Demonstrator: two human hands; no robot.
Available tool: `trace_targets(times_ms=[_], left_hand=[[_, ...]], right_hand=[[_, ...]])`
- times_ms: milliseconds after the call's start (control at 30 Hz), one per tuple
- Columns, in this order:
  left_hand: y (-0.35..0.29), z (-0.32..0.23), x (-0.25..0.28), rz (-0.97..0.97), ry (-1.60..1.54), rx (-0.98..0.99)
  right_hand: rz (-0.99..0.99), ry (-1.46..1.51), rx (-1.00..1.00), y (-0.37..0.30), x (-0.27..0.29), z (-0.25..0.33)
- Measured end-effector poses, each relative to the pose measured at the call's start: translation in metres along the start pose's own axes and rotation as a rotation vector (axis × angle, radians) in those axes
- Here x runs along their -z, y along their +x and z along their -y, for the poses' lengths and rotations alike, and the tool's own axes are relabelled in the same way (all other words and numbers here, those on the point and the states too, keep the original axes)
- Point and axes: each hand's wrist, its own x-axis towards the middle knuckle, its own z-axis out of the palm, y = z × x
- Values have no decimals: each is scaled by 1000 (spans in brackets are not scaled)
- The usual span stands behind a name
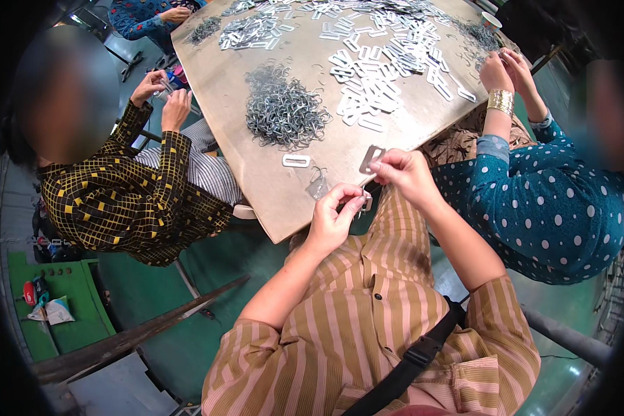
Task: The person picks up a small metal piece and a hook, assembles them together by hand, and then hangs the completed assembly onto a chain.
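Observation:
Both hands meet just beyond the table's near corner. My right hand pinches a flat metal slotted plate between thumb and fingers, tilted up. Just left of it and lower, my left hand is closed in a pinch at a small shiny metal piece, whose exact kind I cannot make out. On the table near my left hand are a small translucent scrap with a bent wire hook by it and a single pale slotted plate.
A heap of dark wire hooks lies mid-table. Many slotted plates spread beyond and right. Co-workers sit on both sides, their hands at the left edge and hands at the right. A cup stands far right.

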Motion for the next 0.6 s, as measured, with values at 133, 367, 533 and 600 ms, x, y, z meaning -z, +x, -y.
trace_targets(times_ms=[133,367,533,600], left_hand=[[3,-6,-6,-44,148,-26],[22,-11,11,185,20,151],[126,-1,55,-176,917,-430],[164,10,69,-184,1113,-520]], right_hand=[[-37,-241,142,-26,-9,9],[-146,-295,275,-35,-10,2],[-144,-392,323,-39,0,3],[-136,-396,341,-38,0,2]])
